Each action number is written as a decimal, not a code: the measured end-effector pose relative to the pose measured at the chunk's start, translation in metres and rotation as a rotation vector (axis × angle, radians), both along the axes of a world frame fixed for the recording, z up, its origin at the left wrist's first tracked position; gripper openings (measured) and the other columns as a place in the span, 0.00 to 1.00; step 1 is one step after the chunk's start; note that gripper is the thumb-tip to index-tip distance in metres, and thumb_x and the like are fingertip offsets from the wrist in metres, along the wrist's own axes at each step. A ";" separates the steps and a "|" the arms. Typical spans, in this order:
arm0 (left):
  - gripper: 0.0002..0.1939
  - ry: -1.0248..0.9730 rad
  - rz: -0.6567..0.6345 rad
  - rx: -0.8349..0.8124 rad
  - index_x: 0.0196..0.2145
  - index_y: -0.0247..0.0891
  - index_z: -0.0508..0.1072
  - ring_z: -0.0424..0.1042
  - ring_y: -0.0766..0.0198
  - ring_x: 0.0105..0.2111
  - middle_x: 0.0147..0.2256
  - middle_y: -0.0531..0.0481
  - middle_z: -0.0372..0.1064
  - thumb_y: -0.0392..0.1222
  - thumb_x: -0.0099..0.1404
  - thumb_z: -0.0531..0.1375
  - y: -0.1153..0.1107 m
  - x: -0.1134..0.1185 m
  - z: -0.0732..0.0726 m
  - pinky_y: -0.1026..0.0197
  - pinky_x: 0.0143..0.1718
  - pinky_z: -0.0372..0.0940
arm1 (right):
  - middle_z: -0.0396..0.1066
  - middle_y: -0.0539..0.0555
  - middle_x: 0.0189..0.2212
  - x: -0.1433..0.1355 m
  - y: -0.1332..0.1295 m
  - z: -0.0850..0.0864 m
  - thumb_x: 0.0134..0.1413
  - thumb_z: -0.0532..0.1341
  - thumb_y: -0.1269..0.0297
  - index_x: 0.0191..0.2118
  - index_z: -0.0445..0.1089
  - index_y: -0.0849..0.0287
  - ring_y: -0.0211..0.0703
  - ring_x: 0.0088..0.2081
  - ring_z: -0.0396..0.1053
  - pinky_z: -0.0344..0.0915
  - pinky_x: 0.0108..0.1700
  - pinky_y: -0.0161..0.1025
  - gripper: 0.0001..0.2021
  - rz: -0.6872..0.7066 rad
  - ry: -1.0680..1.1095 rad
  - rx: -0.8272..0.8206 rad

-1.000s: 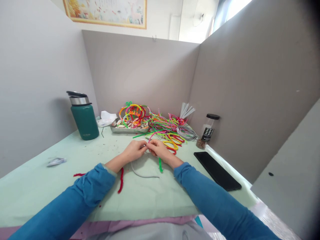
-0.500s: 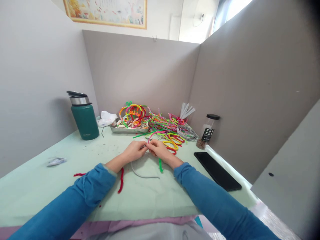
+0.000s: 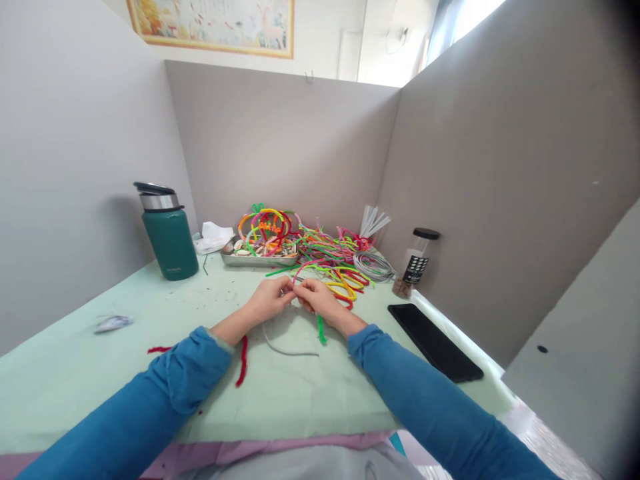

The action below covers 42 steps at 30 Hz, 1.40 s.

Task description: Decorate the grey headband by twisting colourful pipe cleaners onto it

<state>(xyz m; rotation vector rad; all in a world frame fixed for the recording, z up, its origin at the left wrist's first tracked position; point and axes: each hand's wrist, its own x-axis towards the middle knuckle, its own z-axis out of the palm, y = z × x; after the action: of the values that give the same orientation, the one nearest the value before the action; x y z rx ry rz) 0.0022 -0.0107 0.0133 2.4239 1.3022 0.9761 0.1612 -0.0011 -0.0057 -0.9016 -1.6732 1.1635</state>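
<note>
My left hand (image 3: 271, 298) and my right hand (image 3: 317, 297) meet fingertip to fingertip above the middle of the table, both closed in a pinch. A pink pipe cleaner (image 3: 302, 268) rises from between them and bends to the right; its lower end is hidden by the fingers. Below the hands a thin grey wire (image 3: 287, 353) curves over the cloth. A green pipe cleaner piece (image 3: 321, 329) lies by my right wrist. Near my left forearm are a dark red pipe cleaner (image 3: 243, 362) and another red end (image 3: 159, 349), partly covered by the sleeve.
Behind the hands stands a metal tray (image 3: 257, 261) with shells and pipe cleaner loops. Right of it lie heaped pipe cleaners (image 3: 330, 245) and a wire coil (image 3: 374, 267). A green bottle (image 3: 173, 243), a clear jar (image 3: 415, 265) and a black phone (image 3: 434, 341) flank the workspace.
The pink pipe cleaner has shifted slightly left and tilts differently above the fingers. Both hands stay nearly in place, with small finger movements.
</note>
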 end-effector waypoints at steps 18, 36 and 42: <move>0.12 -0.062 -0.024 -0.114 0.30 0.35 0.71 0.62 0.69 0.22 0.22 0.53 0.67 0.45 0.57 0.52 0.003 -0.001 -0.003 0.68 0.24 0.55 | 0.57 0.44 0.14 0.000 0.001 -0.002 0.48 0.58 0.54 0.25 0.60 0.59 0.29 0.14 0.52 0.46 0.15 0.29 0.14 -0.017 -0.015 0.014; 0.16 -0.025 -0.001 -0.122 0.31 0.34 0.72 0.57 0.71 0.20 0.19 0.56 0.62 0.49 0.57 0.52 0.002 -0.001 -0.002 0.69 0.22 0.51 | 0.57 0.44 0.16 -0.001 0.001 0.000 0.47 0.59 0.55 0.26 0.60 0.59 0.30 0.15 0.52 0.46 0.15 0.30 0.12 -0.024 0.017 -0.007; 0.16 -0.119 -0.004 -0.216 0.30 0.34 0.71 0.57 0.72 0.17 0.18 0.57 0.62 0.50 0.57 0.52 0.001 -0.001 0.000 0.69 0.19 0.50 | 0.61 0.46 0.19 0.000 0.003 -0.004 0.49 0.57 0.56 0.27 0.60 0.59 0.29 0.15 0.53 0.48 0.15 0.29 0.11 -0.007 0.034 0.016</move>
<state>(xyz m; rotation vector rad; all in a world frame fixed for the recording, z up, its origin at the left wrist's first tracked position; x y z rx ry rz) 0.0015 -0.0095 0.0135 2.1735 1.2897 0.9120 0.1608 0.0022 -0.0094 -0.8730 -1.6486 1.1534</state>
